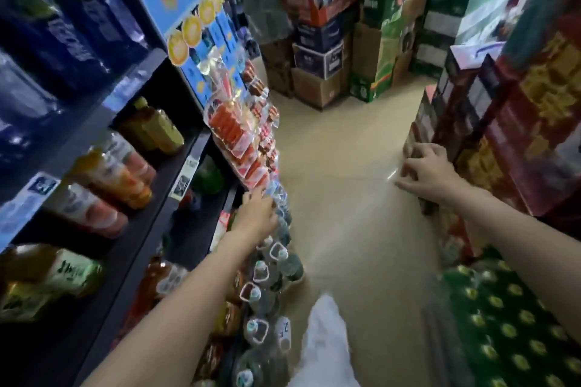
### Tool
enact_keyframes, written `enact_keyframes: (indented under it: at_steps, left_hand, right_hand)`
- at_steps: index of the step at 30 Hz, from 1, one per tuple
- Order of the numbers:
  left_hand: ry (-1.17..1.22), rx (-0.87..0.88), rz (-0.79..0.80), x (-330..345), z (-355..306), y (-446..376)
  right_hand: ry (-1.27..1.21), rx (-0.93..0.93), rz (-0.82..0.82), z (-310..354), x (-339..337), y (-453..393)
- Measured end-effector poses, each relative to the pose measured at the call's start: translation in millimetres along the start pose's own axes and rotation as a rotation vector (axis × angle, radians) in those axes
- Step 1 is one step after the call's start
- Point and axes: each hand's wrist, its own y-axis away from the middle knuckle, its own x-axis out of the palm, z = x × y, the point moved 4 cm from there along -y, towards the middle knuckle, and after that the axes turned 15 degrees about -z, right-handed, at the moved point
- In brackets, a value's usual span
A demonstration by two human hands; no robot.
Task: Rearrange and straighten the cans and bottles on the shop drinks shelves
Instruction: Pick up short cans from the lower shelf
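Observation:
A dark drinks shelf unit (176, 122) fills the left side, with orange and pink juice bottles (116, 173) and green-label tea bottles (50, 273) on its tiers. Large water jugs (267, 261) with white handles stand in a row on the floor along its foot. My left hand (256, 214) reaches out over the far jugs, next to hanging snack packets (239, 141); the blur hides whether it holds anything. My right hand (424, 170) is stretched to the right with its fingers spread, touching the corner of stacked red cartons (465, 110).
Cardboard drink cases (317, 56) are piled at the aisle's far end. Red and gold gift boxes (534, 122) stack high on the right, with shrink-wrapped green cans (503, 324) below them. A beige floor aisle (345, 182) runs between. My white-trousered leg (323, 342) shows at the bottom.

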Motion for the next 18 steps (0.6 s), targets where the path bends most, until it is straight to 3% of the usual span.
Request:
enact_keyframes:
  at_steps: [11, 18]
  left_hand:
    - [0.007, 0.059, -0.079, -12.3, -10.3, -336.0]
    - [-0.079, -0.022, 0.018, 19.0, -8.4, -517.1]
  right_hand:
    - [0.023, -0.006, 0.01, 20.6, 19.7, -320.2]
    - [-0.103, -0.025, 0.09, 35.7, 53.8, -544.3]
